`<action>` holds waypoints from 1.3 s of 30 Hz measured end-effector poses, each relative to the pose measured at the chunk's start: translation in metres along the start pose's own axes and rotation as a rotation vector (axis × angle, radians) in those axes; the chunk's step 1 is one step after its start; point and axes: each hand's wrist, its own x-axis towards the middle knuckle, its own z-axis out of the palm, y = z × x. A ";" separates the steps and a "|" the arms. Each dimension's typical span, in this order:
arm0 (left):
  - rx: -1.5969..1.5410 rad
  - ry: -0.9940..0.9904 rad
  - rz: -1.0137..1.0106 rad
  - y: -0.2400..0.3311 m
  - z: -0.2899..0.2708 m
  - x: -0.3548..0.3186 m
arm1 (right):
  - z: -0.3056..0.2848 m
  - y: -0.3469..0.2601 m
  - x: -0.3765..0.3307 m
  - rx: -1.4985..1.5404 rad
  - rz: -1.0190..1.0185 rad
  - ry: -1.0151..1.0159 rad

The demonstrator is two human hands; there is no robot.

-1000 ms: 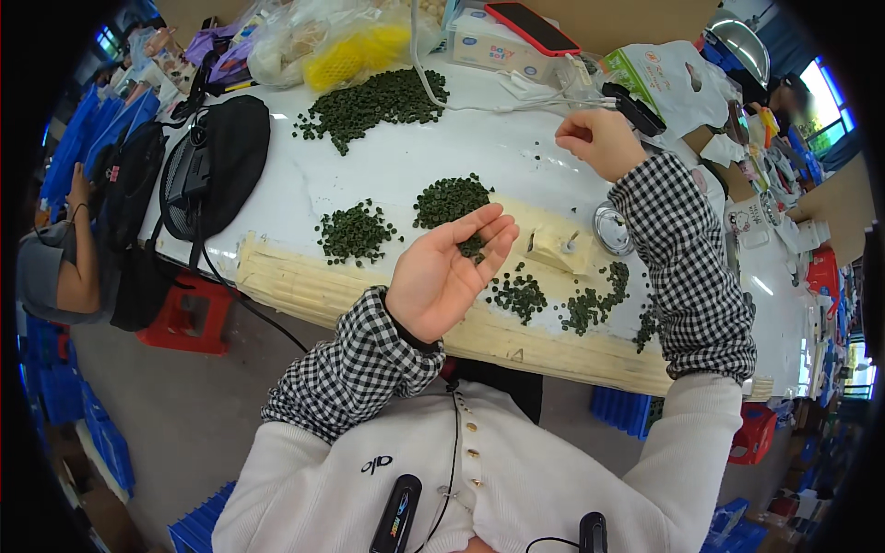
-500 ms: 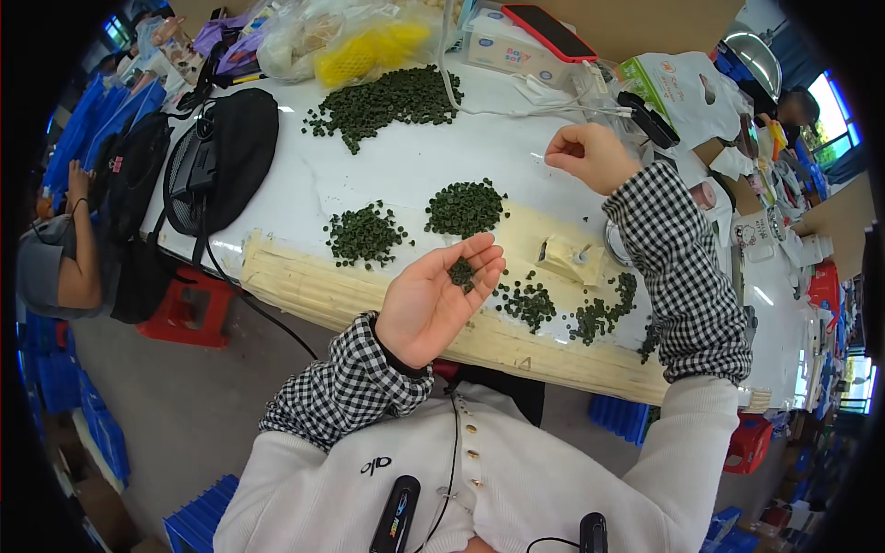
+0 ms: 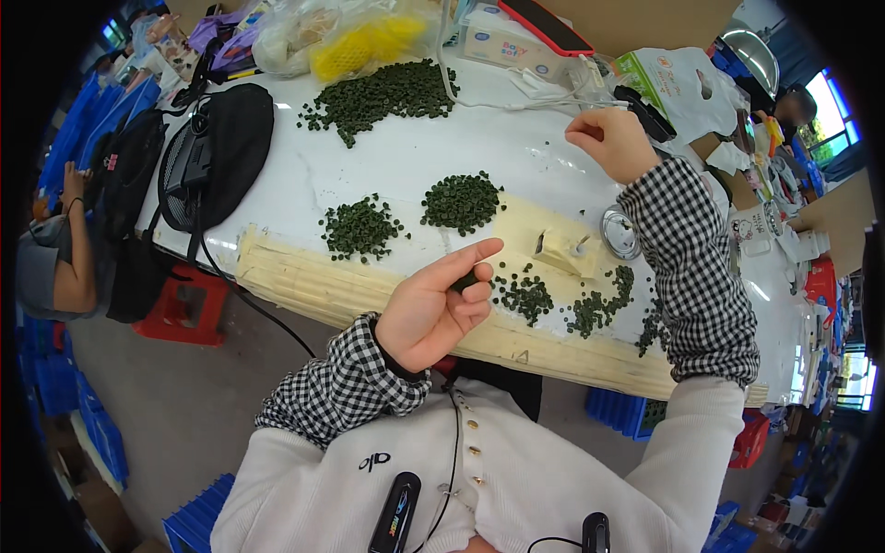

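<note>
My left hand is palm up near the table's front edge, its fingers curled round a few small dark green pieces. Farther out on the right, my right hand is raised with thumb and fingertips pinched together; anything between them is too small to make out. A single dark speck shows just left of those fingertips. Beyond my left hand are two heaps of the green pieces, a round pile and a looser pile. Smaller scatters lie to its right, near a cream-coloured block with a thin pin.
A large green heap spreads at the back, before plastic bags. A black bag lies left. Right of the block is a round metal lid. A red phone rests on a box. Another person's arm shows far left.
My left fingers have curled over the pieces in the palm. My right hand has shifted slightly right and away from me. A dark speck now shows left of its fingertips.
</note>
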 end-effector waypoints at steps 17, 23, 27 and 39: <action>-0.109 0.056 0.029 0.009 -0.015 -0.023 | 0.059 0.007 0.045 -0.847 -0.360 -0.339; -0.138 -0.006 0.042 0.011 -0.027 -0.025 | 0.049 0.011 0.036 -0.748 -0.320 -0.233; -0.134 0.024 0.083 0.015 -0.029 -0.031 | 0.000 0.014 0.015 -0.535 -0.204 -0.097; -0.112 0.101 0.081 0.013 -0.033 -0.019 | -0.006 -0.059 -0.181 0.025 -0.009 0.075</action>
